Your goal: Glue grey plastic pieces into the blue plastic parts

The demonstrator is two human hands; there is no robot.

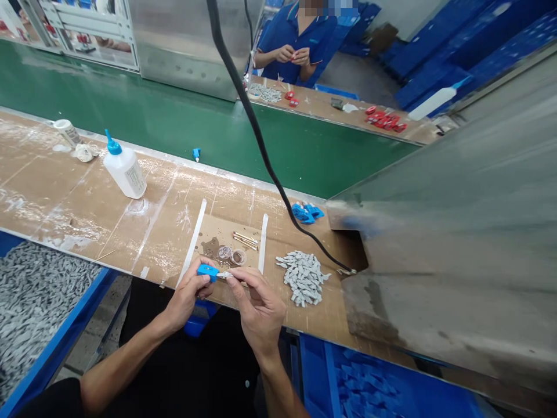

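Blue plastic-looking part (208, 272) near bench edge (130, 273)

Left hand (189, 299) pinches a blue plastic part (208, 271); right hand (256, 307) holds a small pale piece (225, 275) touching it. On the cardboard-covered surface (108, 220): small round dishes (230, 255) just ahead of the hands, heap of grey parts (302, 277) to the right, loose blue parts (304, 213) beyond, white squeeze bottle (125, 171) well left. Across a green conveyor belt (130, 122), a co-worker's hands (293, 55) hold a small red part
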